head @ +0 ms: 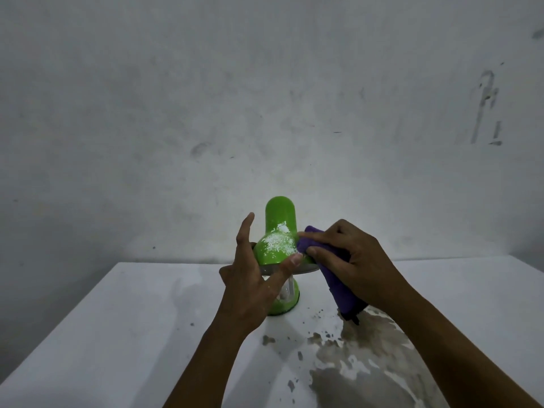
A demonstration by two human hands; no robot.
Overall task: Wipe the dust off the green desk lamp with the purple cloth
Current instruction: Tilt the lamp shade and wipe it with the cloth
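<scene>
My right hand (pixel 350 260) grips the bunched purple cloth (pixel 335 278) against the right flank of the green desk lamp (pixel 278 234), which stands on the white table (pixel 147 319); my left hand (pixel 250 278), fingers straight, steadies its shade. I'd sweep leftward across the white dust (pixel 279 241) with light pressure, so the lamp doesn't tip. I see no containers.

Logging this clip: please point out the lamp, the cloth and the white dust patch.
lamp (pixel 281 213), head view, upper green dome of the shade
cloth (pixel 338 285), head view, purple fold hanging below the right hand
dust (pixel 278 241), head view, middle of the white patch
</scene>
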